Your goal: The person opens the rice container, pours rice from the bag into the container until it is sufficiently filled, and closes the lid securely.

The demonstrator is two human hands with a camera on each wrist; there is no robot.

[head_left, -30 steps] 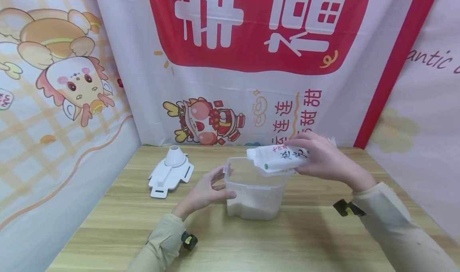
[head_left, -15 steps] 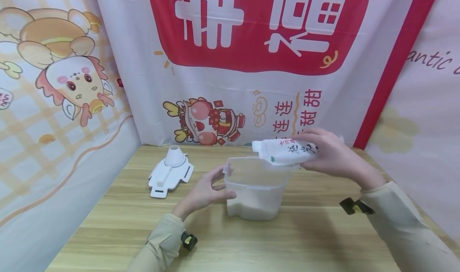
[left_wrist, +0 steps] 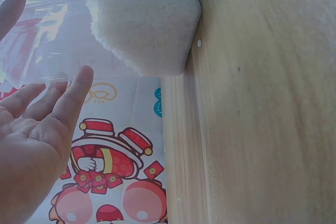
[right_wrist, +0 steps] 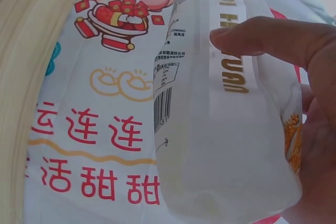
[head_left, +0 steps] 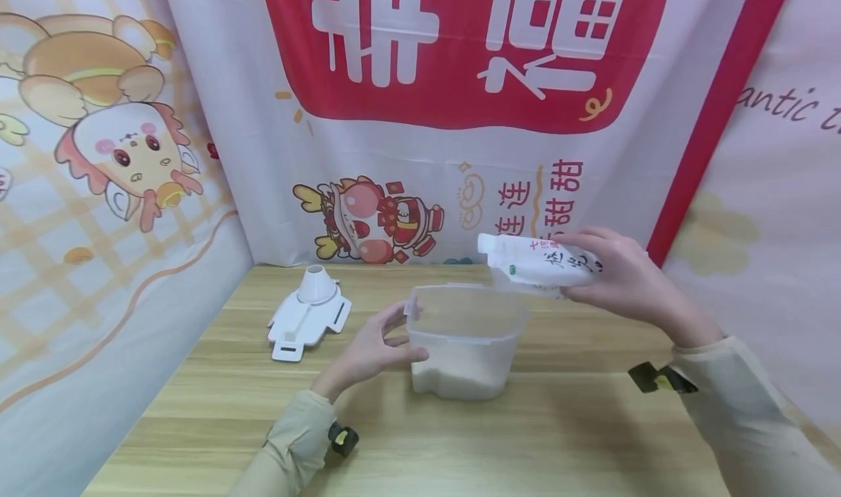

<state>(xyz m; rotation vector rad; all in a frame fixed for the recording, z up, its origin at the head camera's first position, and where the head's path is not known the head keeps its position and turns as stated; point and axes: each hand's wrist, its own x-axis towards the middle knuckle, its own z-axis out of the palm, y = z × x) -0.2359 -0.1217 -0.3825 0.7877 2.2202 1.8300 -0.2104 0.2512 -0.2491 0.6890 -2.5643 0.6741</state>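
A clear plastic container (head_left: 468, 322) stands upright on the table, its top uncovered. White rice (left_wrist: 147, 24) lies banked in its lower part. My left hand (head_left: 377, 345) braces the container's left side, thumb toward the front and fingers toward the back; in the left wrist view the fingers (left_wrist: 73, 98) lie straight along the wall. My right hand (head_left: 617, 278) grips a white printed rice bag (head_left: 535, 265) above the container's right rim, nearly level with one end toward the left. In the right wrist view the thumb presses on the bag's gold lettering (right_wrist: 231, 45).
On the table's left lies a white lid (head_left: 309, 314) with a cone-shaped spout on top. One loose grain (left_wrist: 199, 43) is on the tabletop beside the container. Printed cloth (head_left: 460, 147) hangs behind the table, with more cloth at both sides.
My right hand has drawn the bag up and to the right, away from the container's mouth. My left hand keeps its place at the container. The head view has shifted slightly.
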